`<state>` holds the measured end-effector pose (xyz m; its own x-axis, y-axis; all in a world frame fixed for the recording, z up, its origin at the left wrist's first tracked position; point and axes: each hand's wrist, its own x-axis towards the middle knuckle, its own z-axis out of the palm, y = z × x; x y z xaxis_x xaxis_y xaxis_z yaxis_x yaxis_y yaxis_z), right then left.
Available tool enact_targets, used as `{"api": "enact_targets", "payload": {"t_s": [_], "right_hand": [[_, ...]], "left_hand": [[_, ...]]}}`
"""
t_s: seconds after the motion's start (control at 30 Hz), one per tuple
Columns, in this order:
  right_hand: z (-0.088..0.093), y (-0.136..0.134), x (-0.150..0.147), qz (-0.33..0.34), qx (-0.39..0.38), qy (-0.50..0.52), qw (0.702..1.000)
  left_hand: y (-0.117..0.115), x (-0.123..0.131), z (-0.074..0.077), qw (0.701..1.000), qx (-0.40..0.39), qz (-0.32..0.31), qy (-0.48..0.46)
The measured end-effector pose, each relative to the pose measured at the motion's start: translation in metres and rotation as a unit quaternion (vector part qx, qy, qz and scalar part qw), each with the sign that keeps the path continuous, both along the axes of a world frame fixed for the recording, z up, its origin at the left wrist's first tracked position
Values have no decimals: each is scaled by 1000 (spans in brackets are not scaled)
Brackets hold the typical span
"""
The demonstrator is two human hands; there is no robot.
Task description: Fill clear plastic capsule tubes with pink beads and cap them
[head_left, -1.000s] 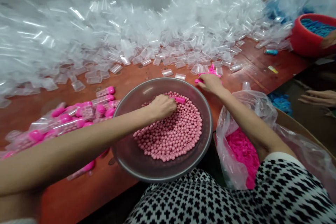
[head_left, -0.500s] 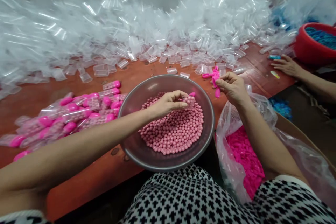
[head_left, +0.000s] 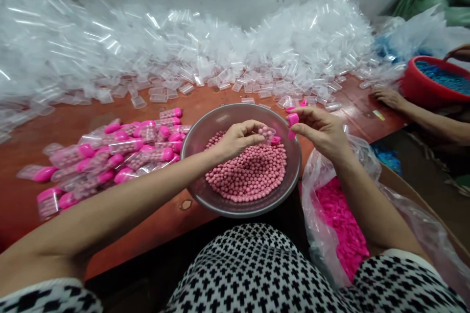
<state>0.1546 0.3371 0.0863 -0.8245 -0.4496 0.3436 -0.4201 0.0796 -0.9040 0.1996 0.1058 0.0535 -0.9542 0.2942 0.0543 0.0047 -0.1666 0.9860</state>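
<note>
Over the grey bowl (head_left: 194, 188) my left hand (head_left: 240, 141) pinches a small clear plastic container (head_left: 270, 133) with pink beads inside. Loose pink beads (head_left: 249, 181) lie heaped in the bowl below it. To the right, by the bowl's rim, my right hand (head_left: 323, 129) is closed on a bright pink plastic cap (head_left: 293, 120). Another small pink piece (head_left: 275, 140) shows just below the clear container; whether it touches the container I cannot tell. More pink pieces (head_left: 303, 102) lie behind my right fingers, partly hidden.
Filled clear containers with pink caps (head_left: 117, 149) are piled at the left. Empty clear containers (head_left: 205, 44) are heaped along the wall. A plastic bag of pink caps (head_left: 341, 225) is at my right. Beyond it, a co-worker's hand (head_left: 389, 98) rests near a red bowl (head_left: 414, 90).
My right hand has moved slightly left, nearer the clear container, with the pink cap. The view has shifted. The co-worker's hand no longer shows the blue piece.
</note>
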Motion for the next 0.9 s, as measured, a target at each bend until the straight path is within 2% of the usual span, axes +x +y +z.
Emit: {"api": "enact_targets", "payload": {"t_s": [0.17,0.3,0.43,0.6,0.73,0.8,0.9], "right_hand": [[14,-11,14,16,127,154,980],[19,-21,18,43,152,220,963],[20,-33,22,113,220,298,922],[21,-40,24,176,375,297,860],[23,-36,23,173,464,284,821],[24,-31,21,162,461,272,829],[22,-28,19,109,354,247,895]], "left_hand": [[-7,11,2,999,-30,8,21],[-13,18,0,997,-61,10,36],[-18,23,1,993,-95,19,72],[-24,27,-3,987,-125,22,96],[-30,27,-10,981,-141,87,99],[-32,26,-13,981,-134,116,80],[-34,24,-13,989,-97,106,46]]}}
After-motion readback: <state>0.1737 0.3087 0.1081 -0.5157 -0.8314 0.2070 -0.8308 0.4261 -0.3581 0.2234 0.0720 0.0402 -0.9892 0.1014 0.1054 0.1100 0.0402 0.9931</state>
